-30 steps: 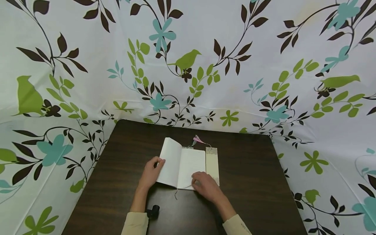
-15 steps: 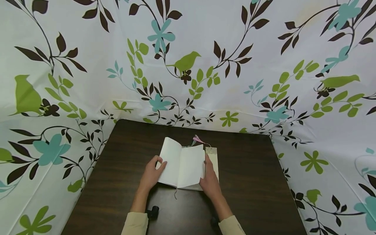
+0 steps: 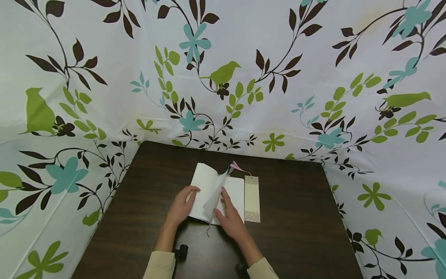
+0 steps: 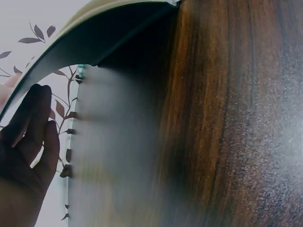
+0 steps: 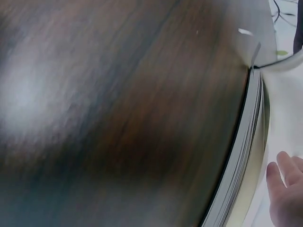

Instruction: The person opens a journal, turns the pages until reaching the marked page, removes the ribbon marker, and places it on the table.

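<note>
Lying open on the dark wooden table (image 3: 146, 201), the notebook (image 3: 216, 197) sits between your hands. Your left hand (image 3: 181, 207) curls its fingers round the raised left pages; your right hand (image 3: 228, 219) rests with straight fingers on the right page, a leaf standing mid-turn beside it. A patterned bookmark (image 3: 252, 198) lies just right. No writing is legible.

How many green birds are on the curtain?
3. One green bird is at the left, one in the middle above the book, one at the right. More may be out of view.
</note>
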`<action>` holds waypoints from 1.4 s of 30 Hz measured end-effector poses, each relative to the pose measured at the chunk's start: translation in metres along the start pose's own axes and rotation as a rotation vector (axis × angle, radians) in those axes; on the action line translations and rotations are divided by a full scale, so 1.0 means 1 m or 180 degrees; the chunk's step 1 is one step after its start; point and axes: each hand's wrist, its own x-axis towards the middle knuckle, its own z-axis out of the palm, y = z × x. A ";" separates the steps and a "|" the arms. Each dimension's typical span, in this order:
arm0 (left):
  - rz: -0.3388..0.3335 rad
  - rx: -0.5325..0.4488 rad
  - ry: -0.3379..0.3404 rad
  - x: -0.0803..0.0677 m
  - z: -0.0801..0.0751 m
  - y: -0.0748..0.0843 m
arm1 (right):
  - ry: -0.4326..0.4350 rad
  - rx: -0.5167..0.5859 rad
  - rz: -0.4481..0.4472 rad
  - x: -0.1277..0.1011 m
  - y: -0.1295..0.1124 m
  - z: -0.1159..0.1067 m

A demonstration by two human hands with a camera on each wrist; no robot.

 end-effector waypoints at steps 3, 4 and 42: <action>-0.0040 -0.0029 -0.0033 -0.002 0.000 0.000 | -0.0131 -0.0211 -0.0170 0.001 -0.004 0.005; -0.0087 -0.0058 -0.0034 -0.002 0.000 0.000 | -0.0153 -0.0294 -0.0239 0.001 -0.004 0.007; -0.0208 -0.0245 0.0305 0.000 -0.002 -0.006 | -0.0437 -0.1934 -0.0428 -0.027 0.026 -0.036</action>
